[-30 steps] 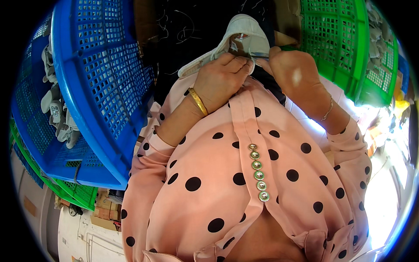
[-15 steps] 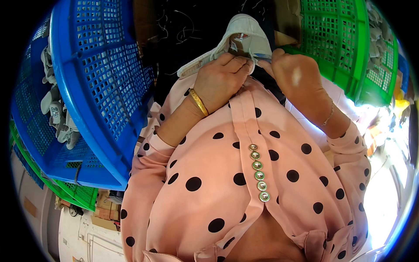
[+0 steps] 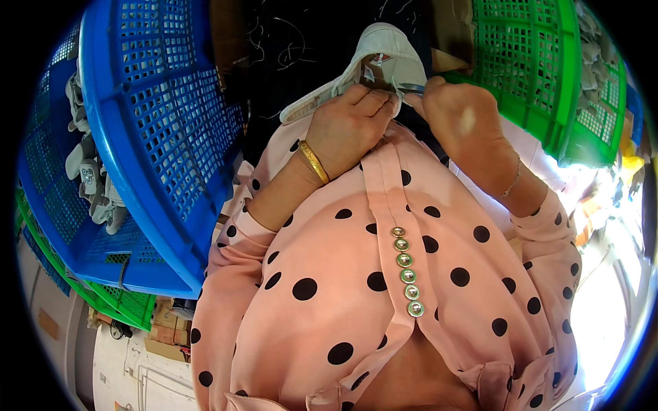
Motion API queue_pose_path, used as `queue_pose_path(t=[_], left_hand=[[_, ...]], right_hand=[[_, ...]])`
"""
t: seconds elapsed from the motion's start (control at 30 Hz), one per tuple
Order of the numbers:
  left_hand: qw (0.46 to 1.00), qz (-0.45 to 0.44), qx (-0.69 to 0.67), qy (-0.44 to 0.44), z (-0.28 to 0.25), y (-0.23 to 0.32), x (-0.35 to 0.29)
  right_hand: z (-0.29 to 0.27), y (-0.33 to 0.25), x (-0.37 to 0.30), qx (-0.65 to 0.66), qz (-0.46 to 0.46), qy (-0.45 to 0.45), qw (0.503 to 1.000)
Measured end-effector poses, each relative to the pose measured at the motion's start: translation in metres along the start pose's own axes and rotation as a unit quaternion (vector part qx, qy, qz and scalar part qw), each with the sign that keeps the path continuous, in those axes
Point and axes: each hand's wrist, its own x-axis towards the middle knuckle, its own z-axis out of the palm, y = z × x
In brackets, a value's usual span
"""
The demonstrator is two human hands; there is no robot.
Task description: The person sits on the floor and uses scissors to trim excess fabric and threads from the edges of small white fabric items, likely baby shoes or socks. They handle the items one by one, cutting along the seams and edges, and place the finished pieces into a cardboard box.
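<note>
A pale cream shoe upper (image 3: pixel 384 41) lies over my lap, its curved end away from me and its long side strip out to the left. My left hand (image 3: pixel 351 123) is closed on the near edge of its opening, with the fingertips folded out of sight. Close by on the right, my right hand (image 3: pixel 460 118) is closed around a slim metal tool (image 3: pixel 412 88). The tool's bright tip points left and meets the upper's edge beside the left fingertips. Whether it is a blade or a pair of snips I cannot tell, as its handle is hidden in my palm.
At the left stands a large blue plastic basket (image 3: pixel 103 137), with several grey-white shoe pieces (image 3: pixel 96 185) beyond its rim. A green basket (image 3: pixel 565 103) is at the right, with more pale pieces (image 3: pixel 596 68) behind it. Loose threads lie on the dark cloth (image 3: pixel 288 48) ahead.
My right hand has shifted very slightly, and more of the tool's metal shows at the upper's edge. The left hand keeps its hold, and the upper has barely moved.
</note>
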Motion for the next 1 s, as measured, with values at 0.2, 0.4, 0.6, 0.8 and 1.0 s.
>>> queue_pose_path(t=[0.2,0.4,0.6,0.8,1.0], left_hand=[[1.0,0.003,0.0,0.001,0.0006,-0.0001,-0.0004],[1.0,0.003,0.0,0.006,0.0018,-0.001,-0.0012],[1.0,0.002,0.001,0.006,0.002,-0.0011,-0.0014],[1.0,0.002,-0.001,0.002,0.0002,-0.0003,-0.0002],[1.0,-0.003,-0.011,-0.007,-0.0024,0.0003,0.0004]], right_hand=[[0.0007,0.0035,0.004,0.053,0.02,-0.036,0.998],[0.0025,0.003,0.0059,0.067,0.042,-0.037,0.996],[0.0069,0.0065,0.0028,0.085,-0.017,0.039,0.996],[0.0071,0.005,0.0047,0.06,-0.003,-0.026,0.998],[0.0079,0.0023,0.0044,0.055,0.016,-0.045,0.997]])
